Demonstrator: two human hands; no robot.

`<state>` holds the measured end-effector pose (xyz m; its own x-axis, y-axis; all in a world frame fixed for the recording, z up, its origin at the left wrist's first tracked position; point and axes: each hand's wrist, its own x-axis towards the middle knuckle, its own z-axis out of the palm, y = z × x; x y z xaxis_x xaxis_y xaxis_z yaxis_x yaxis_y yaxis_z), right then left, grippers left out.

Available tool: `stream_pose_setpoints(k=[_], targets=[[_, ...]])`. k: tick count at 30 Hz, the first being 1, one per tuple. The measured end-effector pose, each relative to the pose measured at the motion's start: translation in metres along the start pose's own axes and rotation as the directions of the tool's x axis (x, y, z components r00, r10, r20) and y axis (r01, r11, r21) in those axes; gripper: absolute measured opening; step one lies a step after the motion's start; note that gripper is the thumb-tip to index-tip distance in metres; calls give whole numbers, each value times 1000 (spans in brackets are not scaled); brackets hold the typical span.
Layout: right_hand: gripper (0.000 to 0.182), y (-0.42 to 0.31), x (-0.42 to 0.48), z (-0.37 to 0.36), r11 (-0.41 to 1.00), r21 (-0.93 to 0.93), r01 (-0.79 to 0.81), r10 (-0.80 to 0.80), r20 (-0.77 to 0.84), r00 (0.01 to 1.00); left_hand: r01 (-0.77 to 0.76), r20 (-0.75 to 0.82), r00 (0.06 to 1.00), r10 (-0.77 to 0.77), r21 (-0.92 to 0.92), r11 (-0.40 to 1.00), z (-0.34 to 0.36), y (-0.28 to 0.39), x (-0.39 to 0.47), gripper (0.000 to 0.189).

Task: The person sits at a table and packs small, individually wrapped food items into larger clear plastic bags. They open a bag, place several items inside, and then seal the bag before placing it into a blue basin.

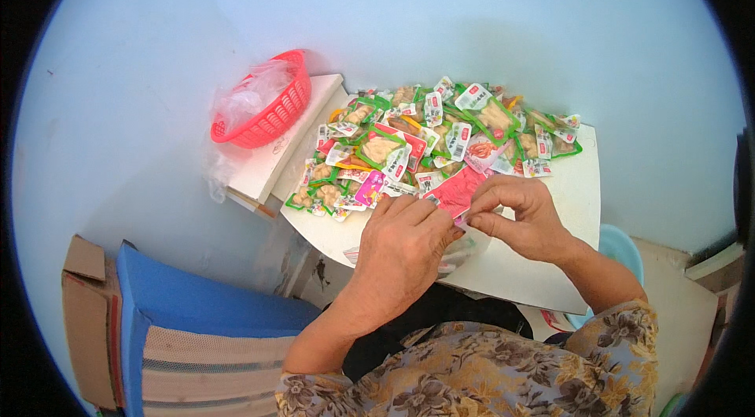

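Note:
My left hand point(404, 252) and my right hand point(522, 219) meet at the upper edge of a clear plastic bag point(466, 252) above the front of a white table point(525, 264). Each hand pinches that edge between thumb and fingers. Some small packets show dimly through the plastic; most of the bag is hidden behind my left hand. Just beyond my fingers lies a pink packet point(454, 193). It borders a wide heap of sealed snack packets point(383, 149), many with green edges and pale food behind clear windows. A purple packet point(370, 188) lies near my left knuckles.
A red plastic basket point(277, 116) holding clear bags tilts on a white board point(259, 172) at the left. Behind the table rises a pale blue wall point(383, 16). A blue-framed seat point(206, 299) and a cardboard box point(88, 322) stand lower left; a light-blue basin point(622, 249) is at right.

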<state>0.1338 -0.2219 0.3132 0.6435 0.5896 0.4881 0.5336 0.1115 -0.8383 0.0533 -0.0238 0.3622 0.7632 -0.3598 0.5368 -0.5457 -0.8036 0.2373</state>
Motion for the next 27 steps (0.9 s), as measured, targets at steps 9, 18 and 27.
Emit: stream_pose_setpoints(k=[9,18,27], targets=[[5,6,-2,10,998,52,-46,47,-1,999,-20,-13,1000,20,-61,998,-1,-7,-9,18],[5,10,-6,-13,994,45,-101,105,-91,990,174,-34,983,-178,-103,979,-37,-39,-44,13],[8,14,3,-10,979,91,-185,197,-147,969,169,-121,977,-175,-62,984,-35,-39,-51,19]])
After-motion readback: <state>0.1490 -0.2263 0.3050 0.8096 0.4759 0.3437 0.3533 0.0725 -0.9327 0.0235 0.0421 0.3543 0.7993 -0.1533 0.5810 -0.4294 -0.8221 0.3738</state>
